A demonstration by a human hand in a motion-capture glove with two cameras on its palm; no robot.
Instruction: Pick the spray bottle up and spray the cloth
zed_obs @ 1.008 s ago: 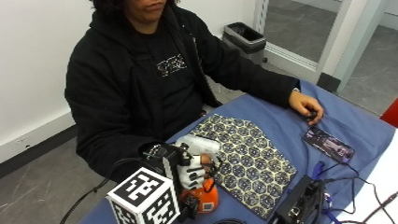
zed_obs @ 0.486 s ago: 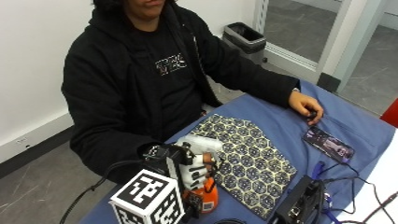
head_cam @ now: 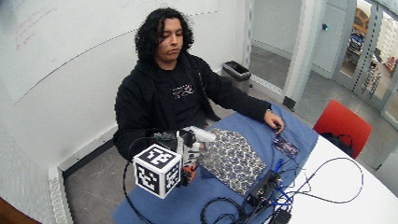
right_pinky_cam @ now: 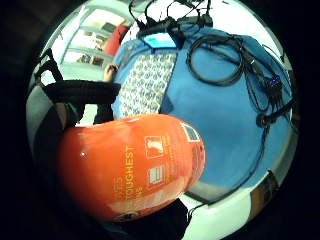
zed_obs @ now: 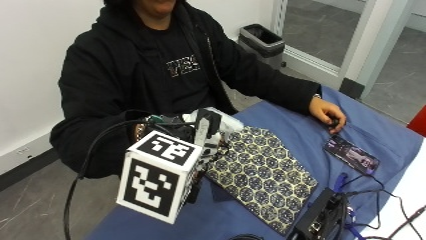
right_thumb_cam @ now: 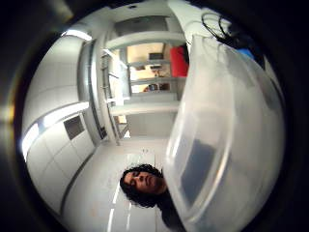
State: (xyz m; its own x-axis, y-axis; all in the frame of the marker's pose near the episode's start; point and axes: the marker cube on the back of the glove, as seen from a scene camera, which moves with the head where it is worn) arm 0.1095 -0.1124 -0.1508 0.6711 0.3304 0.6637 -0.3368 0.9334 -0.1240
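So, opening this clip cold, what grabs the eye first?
The orange spray bottle fills the little-finger palm view, close against the gloved right hand, with its white spray head showing above the hand. Beside it, the patterned cloth lies flat on the blue table. The person's bare hand rests at the table's far edge, near a phone.

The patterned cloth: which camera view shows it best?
The outside view: the patterned cloth lies flat on the blue table, almost whole. The wide outside view shows it smaller; the little finger side palm view shows it beyond the orange spray bottle; the thumb side view shows none.
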